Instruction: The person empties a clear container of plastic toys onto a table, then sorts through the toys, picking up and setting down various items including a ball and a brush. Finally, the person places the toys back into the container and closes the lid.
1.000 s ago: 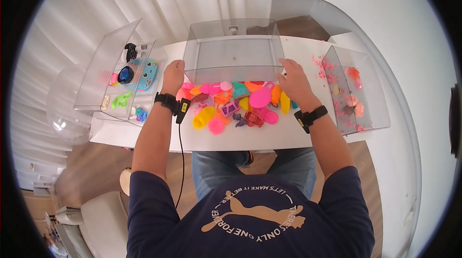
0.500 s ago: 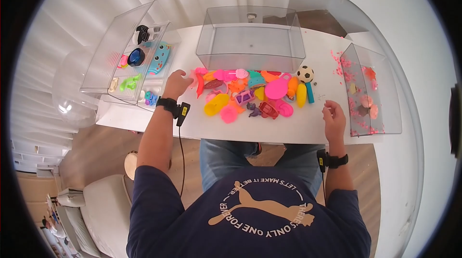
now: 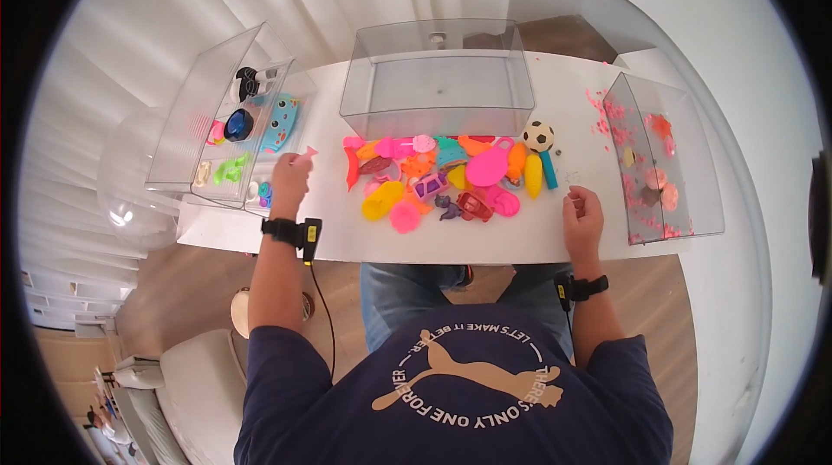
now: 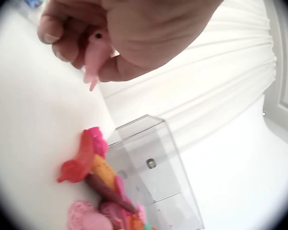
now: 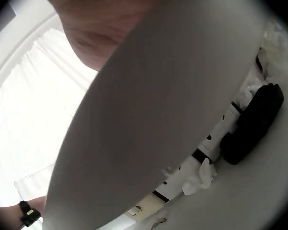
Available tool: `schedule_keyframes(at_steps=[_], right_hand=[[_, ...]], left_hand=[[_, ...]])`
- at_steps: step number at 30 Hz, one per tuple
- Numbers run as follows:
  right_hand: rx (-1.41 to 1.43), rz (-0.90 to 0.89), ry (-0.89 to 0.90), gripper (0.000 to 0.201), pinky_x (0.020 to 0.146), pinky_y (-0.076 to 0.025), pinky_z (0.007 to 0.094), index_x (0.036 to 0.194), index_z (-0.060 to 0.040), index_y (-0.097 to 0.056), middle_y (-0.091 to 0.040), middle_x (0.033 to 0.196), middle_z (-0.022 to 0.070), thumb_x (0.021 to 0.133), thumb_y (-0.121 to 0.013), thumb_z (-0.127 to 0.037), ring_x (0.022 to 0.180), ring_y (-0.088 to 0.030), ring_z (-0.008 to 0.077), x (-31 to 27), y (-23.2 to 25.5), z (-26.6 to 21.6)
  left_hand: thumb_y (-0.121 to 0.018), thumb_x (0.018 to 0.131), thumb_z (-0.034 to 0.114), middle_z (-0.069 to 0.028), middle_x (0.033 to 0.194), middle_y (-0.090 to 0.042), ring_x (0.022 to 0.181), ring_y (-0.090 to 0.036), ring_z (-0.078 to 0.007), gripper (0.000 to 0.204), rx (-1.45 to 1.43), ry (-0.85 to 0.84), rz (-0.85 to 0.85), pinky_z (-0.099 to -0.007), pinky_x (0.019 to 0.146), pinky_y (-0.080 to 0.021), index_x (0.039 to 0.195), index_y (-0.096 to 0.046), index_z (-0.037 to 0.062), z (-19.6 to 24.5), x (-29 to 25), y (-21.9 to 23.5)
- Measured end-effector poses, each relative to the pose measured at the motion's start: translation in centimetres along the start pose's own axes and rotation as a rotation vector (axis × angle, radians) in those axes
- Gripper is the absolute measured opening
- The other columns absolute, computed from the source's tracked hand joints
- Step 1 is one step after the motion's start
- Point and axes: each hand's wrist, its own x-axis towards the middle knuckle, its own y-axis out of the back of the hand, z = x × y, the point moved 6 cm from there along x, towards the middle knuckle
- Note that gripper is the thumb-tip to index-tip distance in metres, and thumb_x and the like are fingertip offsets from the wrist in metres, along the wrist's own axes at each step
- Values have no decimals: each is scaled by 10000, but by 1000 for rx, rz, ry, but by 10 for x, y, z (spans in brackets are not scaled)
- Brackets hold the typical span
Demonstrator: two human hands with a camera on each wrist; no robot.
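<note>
Pink fish-like toy now up off table, pinched btwn thumb & fingers of L hand. L hand has shifted from toy pile to beside L bin, so toy is apart from pile. R hand near table's front edge, fingers loosely curled, nothing seen in grip. Clear mid bin just behind pile; ball at pile's R end.

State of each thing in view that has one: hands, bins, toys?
Left hand: pinching pink toy.
Pink toy: partly hidden by fingers.
Right hand: loosely curled, nothing visibly held.
Middle bin: open-topped.
Left bin: holding toys.
Right bin: holding pink and orange pieces.
Toy pile: loose, outside the bins.
</note>
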Motion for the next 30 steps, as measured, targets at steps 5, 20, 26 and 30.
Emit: schedule_keyframes(at_steps=[5,20,26,30], right_hand=[[-49,-4,27,196,639,-470,217,1083,-17,-629,-600,896,29,888,-646,-24,718,-542,84,-1,-1,-4],[-92,1,65,219,615,-471,243,1058,-22,-637,-614,905,58,842,-669,-15,683,-554,124,-1,-1,-14],[-88,-6,68,219,611,-468,239,1060,-18,-635,-614,908,59,844,-667,-4,686,-557,118,-1,0,-11],[-83,-2,55,218,615,-470,239,1065,-18,-634,-616,912,59,849,-666,-4,696,-560,114,-1,-1,-11]], left_hand=[[-605,907,243,-51,724,-626,539,-556,-121,307,-197,-241,-68,-265,483,-433,1086,-641,-4,109,-33,12],[-673,857,212,-128,831,-669,695,-654,-220,385,127,-505,-132,-349,629,-515,1178,-625,5,173,2,-80],[-718,819,216,-135,780,-672,734,-659,-266,350,65,-440,52,-375,682,-514,1100,-666,15,133,-8,-40],[-720,811,252,-159,814,-685,778,-675,-290,352,244,-343,-11,-389,720,-529,1063,-671,11,84,-22,-31]])
